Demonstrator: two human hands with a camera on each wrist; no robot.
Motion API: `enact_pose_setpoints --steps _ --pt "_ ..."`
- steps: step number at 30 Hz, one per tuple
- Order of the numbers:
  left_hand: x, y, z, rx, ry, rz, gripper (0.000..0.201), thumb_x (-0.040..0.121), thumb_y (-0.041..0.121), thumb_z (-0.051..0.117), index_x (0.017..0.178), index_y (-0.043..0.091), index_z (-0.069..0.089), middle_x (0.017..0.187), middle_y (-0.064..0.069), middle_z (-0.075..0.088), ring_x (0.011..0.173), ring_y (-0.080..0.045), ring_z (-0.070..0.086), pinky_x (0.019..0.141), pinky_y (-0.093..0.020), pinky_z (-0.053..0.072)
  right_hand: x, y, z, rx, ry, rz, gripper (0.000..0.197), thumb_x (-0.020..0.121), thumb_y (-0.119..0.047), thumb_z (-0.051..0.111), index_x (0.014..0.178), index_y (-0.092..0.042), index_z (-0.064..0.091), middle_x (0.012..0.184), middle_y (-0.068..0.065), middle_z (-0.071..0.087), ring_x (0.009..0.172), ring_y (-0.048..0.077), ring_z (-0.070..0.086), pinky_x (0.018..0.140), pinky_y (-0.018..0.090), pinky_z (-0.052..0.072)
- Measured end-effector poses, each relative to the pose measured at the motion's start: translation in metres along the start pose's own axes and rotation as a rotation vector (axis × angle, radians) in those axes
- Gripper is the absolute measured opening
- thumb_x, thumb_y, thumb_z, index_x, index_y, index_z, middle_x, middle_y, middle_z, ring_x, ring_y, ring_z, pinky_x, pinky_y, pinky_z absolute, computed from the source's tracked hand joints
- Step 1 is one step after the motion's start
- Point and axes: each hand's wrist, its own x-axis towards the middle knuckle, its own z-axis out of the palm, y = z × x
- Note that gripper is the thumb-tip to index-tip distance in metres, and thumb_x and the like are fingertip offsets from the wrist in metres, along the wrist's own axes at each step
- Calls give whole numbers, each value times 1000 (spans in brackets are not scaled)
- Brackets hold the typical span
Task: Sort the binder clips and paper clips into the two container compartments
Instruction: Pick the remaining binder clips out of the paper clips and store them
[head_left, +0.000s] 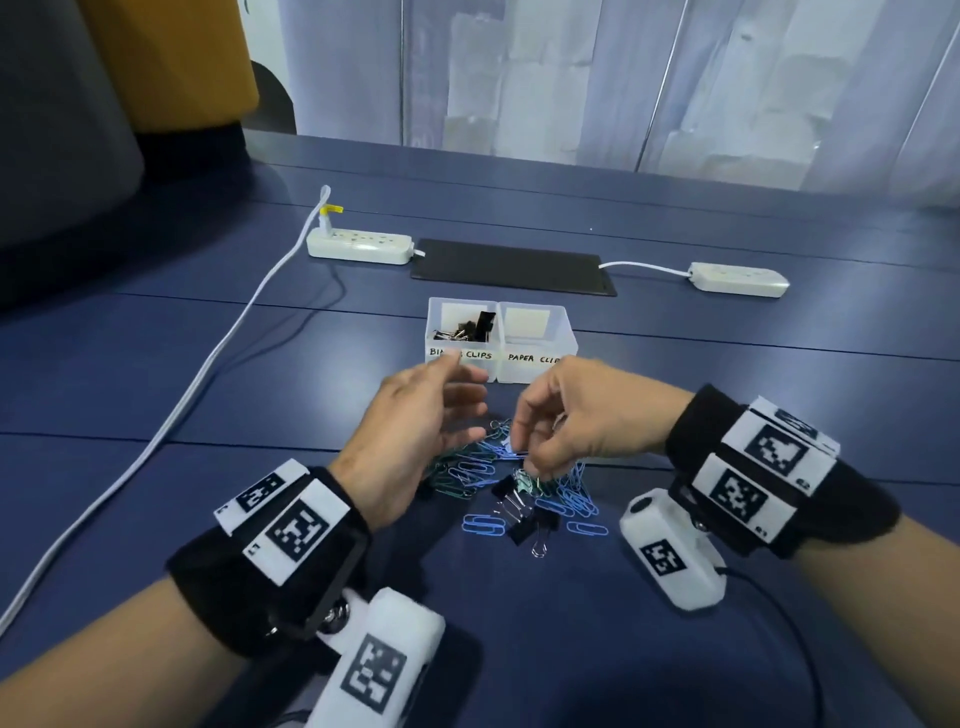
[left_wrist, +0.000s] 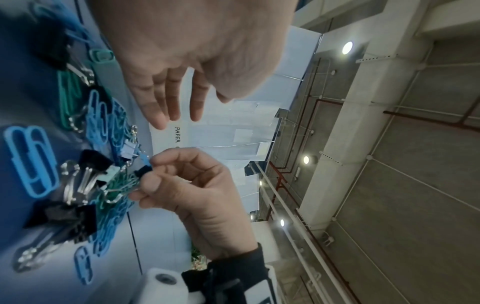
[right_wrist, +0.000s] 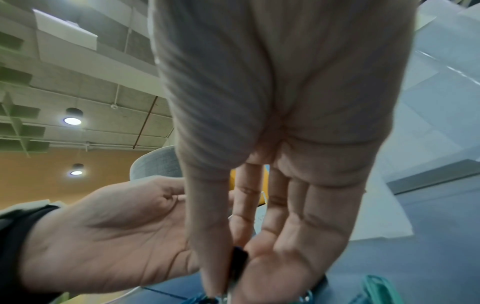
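A mixed pile (head_left: 519, 493) of blue and green paper clips and black binder clips lies on the blue table, just in front of a clear two-compartment container (head_left: 498, 340). Its left compartment (head_left: 460, 332), labelled BINDER CLIPS, holds several black binder clips. No clips show in the right one (head_left: 537, 338), labelled PAPER CLIPS. My right hand (head_left: 522, 452) reaches into the top of the pile and pinches a small black binder clip (left_wrist: 144, 170) between thumb and fingers (right_wrist: 259, 267). My left hand (head_left: 457, 405) hovers open over the pile's left side, holding nothing.
Behind the container lie a black mat (head_left: 511, 267) and two white power strips (head_left: 358, 246) (head_left: 737, 279). A white cable (head_left: 208, 374) runs down the table's left side. A grey and yellow chair (head_left: 156, 62) stands at the back left.
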Motion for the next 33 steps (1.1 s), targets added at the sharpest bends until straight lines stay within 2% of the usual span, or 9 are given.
enact_pose_setpoints --steps 6,10,13,15,18,19,22,24,33 --pt "0 1 2 -10 -2 33 31 98 28 44 83 12 66 89 -9 64 85 -18 61 81 -34 52 -4 6 -5 -56 7 46 34 66 -4 80 94 -16 66 96 11 70 48 2 56 52 15 46" --pt "2 -6 3 -93 0 -6 30 98 28 46 88 7 65 89 -12 65 85 -20 63 85 -33 53 -7 1 -15 81 82 16 32 69 4 76 95 -7 63 84 19 71 63 20 65 66 31 56" --pt "4 -6 6 -212 -100 -202 41 99 36 41 95 2 64 82 -16 70 81 -26 67 82 -33 56 -2 -15 -17 166 148 -90 25 70 4 76 92 -3 66 88 24 71 66 23 65 68 39 58" --pt "4 -4 6 -390 -213 -378 51 100 39 34 101 -2 63 87 -21 70 87 -32 67 84 -38 55 6 -25 -11 108 164 -146 23 72 -5 78 92 -7 68 88 20 72 65 16 63 65 32 55" --pt "9 -1 -6 -562 -205 -436 53 101 35 31 121 -8 56 113 -25 64 105 -31 64 82 -38 55 13 -28 -4 -8 277 -183 20 72 -22 80 87 -15 70 82 5 74 58 5 61 58 25 53" --pt "11 0 -10 -553 -169 -428 54 101 33 31 122 -10 54 114 -26 63 99 -30 66 76 -33 57 12 -27 -4 -16 301 -187 18 71 -23 80 85 -17 71 79 4 73 56 2 59 57 24 53" --pt "11 1 -26 -522 -52 -412 50 101 30 32 106 -12 59 88 -24 70 60 -25 70 58 -23 57 7 -20 1 -185 207 -172 16 69 -23 81 83 -18 74 71 -2 70 53 -5 55 57 9 45" --pt "11 2 -33 -543 -17 -395 47 100 29 33 99 -10 60 81 -21 69 57 -25 70 58 -24 56 4 -16 12 -363 90 -133 20 68 -25 81 87 -21 74 70 -10 65 52 -10 53 54 3 40" --pt "9 3 -39 -526 13 -345 42 100 29 37 97 -5 61 91 -21 64 81 -27 64 68 -34 57 3 -11 28 -492 51 -90 11 73 -19 72 84 -16 71 60 -11 57 53 -3 50 53 10 38"
